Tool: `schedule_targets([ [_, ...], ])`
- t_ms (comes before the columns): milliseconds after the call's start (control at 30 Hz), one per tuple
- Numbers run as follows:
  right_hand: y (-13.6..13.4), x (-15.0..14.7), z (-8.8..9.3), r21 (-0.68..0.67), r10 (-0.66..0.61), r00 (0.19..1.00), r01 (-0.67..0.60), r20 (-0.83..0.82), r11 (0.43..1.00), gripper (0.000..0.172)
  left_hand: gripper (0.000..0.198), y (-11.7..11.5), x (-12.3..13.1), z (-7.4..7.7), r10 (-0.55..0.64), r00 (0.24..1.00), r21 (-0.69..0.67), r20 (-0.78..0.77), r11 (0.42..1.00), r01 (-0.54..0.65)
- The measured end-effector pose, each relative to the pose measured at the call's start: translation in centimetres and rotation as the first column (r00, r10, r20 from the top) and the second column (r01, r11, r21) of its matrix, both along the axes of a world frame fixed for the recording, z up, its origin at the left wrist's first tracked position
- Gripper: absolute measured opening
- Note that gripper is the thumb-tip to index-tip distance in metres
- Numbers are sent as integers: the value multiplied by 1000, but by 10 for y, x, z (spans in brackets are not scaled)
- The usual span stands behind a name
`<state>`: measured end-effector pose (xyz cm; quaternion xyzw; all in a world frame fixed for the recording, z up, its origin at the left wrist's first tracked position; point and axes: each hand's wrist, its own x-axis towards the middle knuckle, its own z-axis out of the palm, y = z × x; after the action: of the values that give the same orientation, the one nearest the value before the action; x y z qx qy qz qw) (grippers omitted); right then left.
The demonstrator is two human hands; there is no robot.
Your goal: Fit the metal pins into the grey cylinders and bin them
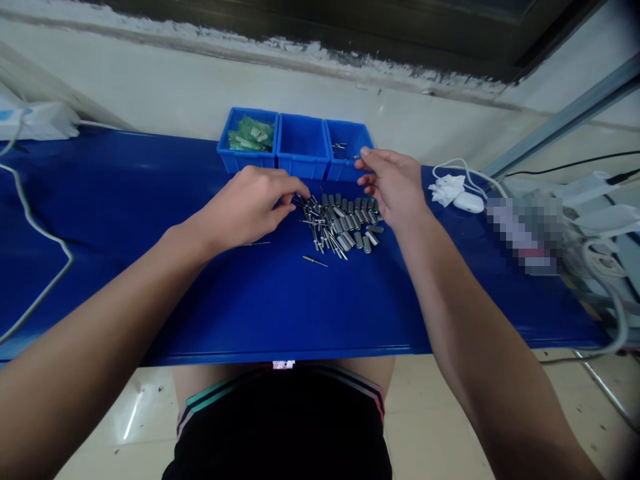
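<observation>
A heap of small metal sleeves and thin pins (340, 225) lies on the blue table (250, 300), in front of three blue bins. My left hand (250, 207) rests at the heap's left edge, thumb and fingers pinched together at the pins; whether a pin is between them I cannot tell. My right hand (393, 183) hovers over the heap's right side near the right bin (350, 150), fingers loosely curled and apart, nothing clearly in it. One pin (315, 261) lies alone in front of the heap.
The left bin (249, 143) holds green bagged pieces, the middle bin (301, 147) looks bare. A white mouse (469, 202) and crumpled white cloth (445, 190) sit to the right, with cables and devices beyond. A white cable (37, 230) loops across the table's left.
</observation>
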<state>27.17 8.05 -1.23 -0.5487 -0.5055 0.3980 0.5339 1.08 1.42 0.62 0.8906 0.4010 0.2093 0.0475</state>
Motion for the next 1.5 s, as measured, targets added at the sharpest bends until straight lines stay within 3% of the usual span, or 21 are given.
schedule_targets([
  [367,7,5,-8,18,7,999,-8,48,1000,24,44,-9,7,13,45,999,-150,25,988,-41],
  [533,8,6,-8,-3,0,1000,0,-2,1000,17,49,-11,7,10,105,994,-118,-39,987,-109],
  [600,6,4,-6,11,-9,999,9,39,1000,18,49,-11,7,9,117,992,-90,-43,989,-121],
  [700,-5,-3,2,133,1,973,-33,232,991,20,46,-9,5,10,85,995,-89,-46,992,-89],
  [767,-19,-11,10,197,84,895,-187,438,962,18,43,-8,2,11,60,995,-107,-76,992,-68],
  [800,-27,-16,14,186,153,819,-301,553,935,16,41,-8,0,12,52,994,-117,-97,991,-63],
  [900,-52,-30,23,-5,359,493,-583,792,813,11,39,-7,-4,14,26,986,-185,-166,981,-58],
  [967,-63,-37,25,-119,426,346,-644,836,756,16,37,-7,-7,14,12,979,-249,-204,966,-64],
  [1033,-68,-40,25,-178,454,271,-661,849,728,21,33,-7,-7,15,1,974,-302,-227,951,-71],
  [1200,-69,-42,21,-195,441,196,-692,876,695,21,29,-9,-5,15,-43,973,-362,-228,931,-44],
  [1500,-72,-46,18,-148,416,218,-712,883,686,12,17,-10,-2,15,-64,976,-373,-209,928,-19],
])
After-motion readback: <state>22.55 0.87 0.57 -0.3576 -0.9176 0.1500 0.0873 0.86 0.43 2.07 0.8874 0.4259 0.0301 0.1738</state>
